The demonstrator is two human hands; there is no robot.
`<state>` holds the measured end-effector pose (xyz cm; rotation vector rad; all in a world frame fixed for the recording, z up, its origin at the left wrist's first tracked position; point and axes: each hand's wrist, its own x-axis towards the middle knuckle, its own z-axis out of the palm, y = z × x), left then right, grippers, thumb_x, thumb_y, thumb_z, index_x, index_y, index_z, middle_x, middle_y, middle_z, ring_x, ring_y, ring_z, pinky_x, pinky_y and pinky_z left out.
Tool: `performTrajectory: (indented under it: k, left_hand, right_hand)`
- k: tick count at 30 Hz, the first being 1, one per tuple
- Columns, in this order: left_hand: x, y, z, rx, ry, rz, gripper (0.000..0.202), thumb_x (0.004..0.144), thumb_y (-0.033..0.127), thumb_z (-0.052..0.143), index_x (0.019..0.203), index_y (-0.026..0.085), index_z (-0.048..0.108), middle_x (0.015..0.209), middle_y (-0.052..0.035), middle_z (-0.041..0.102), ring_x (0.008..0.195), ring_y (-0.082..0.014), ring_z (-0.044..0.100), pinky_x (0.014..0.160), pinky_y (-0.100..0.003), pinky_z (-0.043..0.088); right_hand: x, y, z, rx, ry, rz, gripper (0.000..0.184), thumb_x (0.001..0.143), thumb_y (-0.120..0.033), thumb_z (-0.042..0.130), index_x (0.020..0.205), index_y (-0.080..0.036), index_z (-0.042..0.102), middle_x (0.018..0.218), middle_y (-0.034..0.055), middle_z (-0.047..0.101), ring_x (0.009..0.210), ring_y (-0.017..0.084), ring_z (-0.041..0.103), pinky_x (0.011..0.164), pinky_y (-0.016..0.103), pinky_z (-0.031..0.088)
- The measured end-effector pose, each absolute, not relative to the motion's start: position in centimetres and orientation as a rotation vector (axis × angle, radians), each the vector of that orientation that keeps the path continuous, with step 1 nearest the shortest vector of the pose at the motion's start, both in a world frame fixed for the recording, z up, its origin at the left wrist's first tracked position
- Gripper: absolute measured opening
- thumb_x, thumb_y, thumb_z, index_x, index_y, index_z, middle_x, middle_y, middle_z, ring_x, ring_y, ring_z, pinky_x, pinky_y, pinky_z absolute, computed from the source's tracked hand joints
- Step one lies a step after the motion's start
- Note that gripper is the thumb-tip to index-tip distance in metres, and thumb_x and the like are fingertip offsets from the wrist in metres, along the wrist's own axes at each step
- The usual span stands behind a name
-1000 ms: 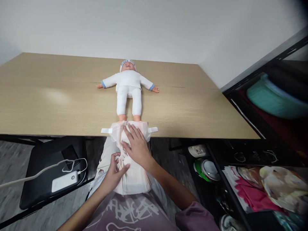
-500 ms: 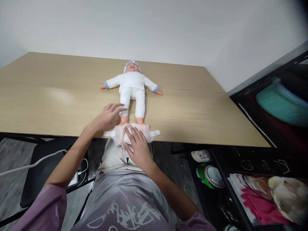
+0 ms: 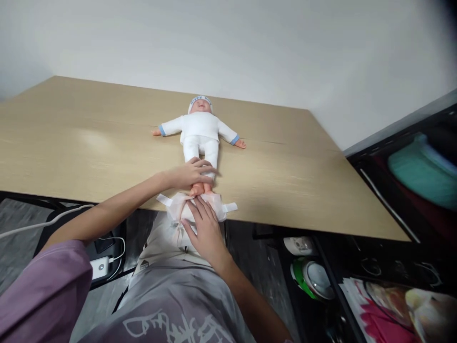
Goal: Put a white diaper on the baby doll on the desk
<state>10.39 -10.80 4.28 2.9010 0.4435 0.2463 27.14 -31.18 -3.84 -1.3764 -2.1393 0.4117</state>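
Note:
A baby doll (image 3: 200, 131) in white clothes and a cap lies on its back on the wooden table (image 3: 89, 147), feet toward me. My left hand (image 3: 191, 174) is wrapped around the doll's ankles. An opened white diaper (image 3: 217, 206) with side tabs hangs over the table's near edge, just below the doll's feet. My right hand (image 3: 203, 227) lies flat on the diaper, fingers stretched out.
A white wall stands behind the table. A black shelf unit (image 3: 400, 214) at the right holds a teal tub (image 3: 424, 171), bowls (image 3: 314, 274) and colourful cloths. A black chair (image 3: 107, 247) at lower left carries a white power bank (image 3: 100, 267) with a cable.
My left hand has moved from beside the doll's legs onto its ankles and closed around them. My right hand has stayed on the diaper. The view has tilted slightly.

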Motion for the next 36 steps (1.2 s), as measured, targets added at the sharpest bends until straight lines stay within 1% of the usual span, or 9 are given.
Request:
performTrajectory:
  k: [5,9,12,14,19,24,28,33,36]
  left_hand:
    - [11.3,-10.8,7.4,2.824,0.436,0.235,0.042,0.103,0.021,0.07,0.143,0.024,0.081,0.158,-0.0097,0.075,0.151,-0.0357,0.06,0.133,-0.052,0.043]
    - [11.1,-9.4,11.7,2.627,0.421,0.359,0.035,0.11,0.024,0.066,0.141,0.02,0.081,0.147,-0.0071,0.08,0.144,-0.0261,0.068,0.133,-0.045,0.046]
    - [10.9,-7.4,14.2,2.532,0.365,0.481,0.036,0.107,0.035,0.076,0.138,0.018,0.08,0.139,-0.0065,0.082,0.138,-0.0269,0.072,0.128,-0.047,0.05]
    - [10.9,-6.0,15.1,2.499,0.343,0.545,0.047,0.101,0.048,0.085,0.137,0.018,0.08,0.134,-0.0075,0.082,0.133,-0.03,0.075,0.122,-0.049,0.055]
    - [10.9,-3.7,16.4,2.454,0.289,0.658,0.062,0.089,0.065,0.097,0.127,0.02,0.08,0.131,-0.0105,0.082,0.126,-0.0331,0.078,0.111,-0.043,0.061]
    - [10.3,-3.1,17.3,2.432,0.212,0.724,0.046,0.099,0.054,0.09,0.13,0.021,0.079,0.132,-0.0101,0.08,0.127,-0.0271,0.077,0.11,-0.038,0.063]
    - [9.9,-3.1,17.7,2.395,0.211,0.733,0.047,0.099,0.047,0.09,0.136,0.022,0.077,0.131,-0.0063,0.081,0.128,-0.0301,0.08,0.108,-0.044,0.066]
    - [9.7,-3.4,18.4,2.458,0.395,0.67,0.052,0.096,0.064,0.088,0.118,0.017,0.077,0.145,-0.0052,0.078,0.147,-0.0368,0.073,0.111,-0.044,0.066]
    - [9.7,-3.8,19.0,2.527,0.456,0.627,0.066,0.096,0.077,0.078,0.113,0.014,0.076,0.158,-0.0046,0.072,0.155,-0.0366,0.066,0.112,-0.038,0.065]
  right_hand:
    - [27.8,-30.6,-3.3,-1.35,-2.16,0.437,0.06,0.118,-0.038,0.063,0.175,-0.02,0.056,0.185,0.0147,0.05,0.174,0.033,0.046,0.144,0.061,0.04]
    - [28.1,-29.4,-3.4,-1.351,-2.202,0.43,0.071,0.121,-0.043,0.058,0.186,-0.021,0.039,0.188,0.0128,0.045,0.177,0.032,0.042,0.147,0.061,0.035]
    - [28.2,-28.2,-3.5,-1.355,-2.258,0.399,0.071,0.124,-0.041,0.046,0.191,-0.025,0.025,0.191,0.009,0.039,0.179,0.03,0.038,0.148,0.061,0.032]
    - [28.2,-27.1,-3.5,-1.369,-2.293,0.387,0.068,0.125,-0.038,0.039,0.191,-0.027,0.023,0.192,0.0068,0.037,0.18,0.028,0.036,0.149,0.06,0.03]
    - [28.1,-23.7,-2.6,-1.445,-2.403,0.416,0.067,0.126,-0.04,0.031,0.19,-0.021,0.028,0.195,0.0061,0.027,0.183,0.027,0.026,0.151,0.059,0.024]
    - [27.9,-19.1,-2.5,-1.457,-2.42,0.405,0.066,0.125,-0.04,0.031,0.189,-0.023,0.033,0.195,0.0057,0.029,0.183,0.027,0.026,0.151,0.057,0.021]
    - [27.8,-14.1,-3.2,-1.456,-2.42,0.345,0.066,0.124,-0.039,0.031,0.187,-0.019,0.036,0.194,0.0097,0.032,0.183,0.029,0.028,0.151,0.058,0.021]
    - [27.5,-5.7,-3.8,-1.425,-2.426,0.269,0.066,0.123,-0.037,0.036,0.182,-0.011,0.044,0.191,0.017,0.038,0.18,0.036,0.033,0.149,0.062,0.024]
    - [27.3,-1.1,-3.6,-1.354,-2.431,0.221,0.06,0.122,-0.037,0.037,0.173,-0.012,0.058,0.179,0.0188,0.057,0.171,0.039,0.049,0.145,0.064,0.034]
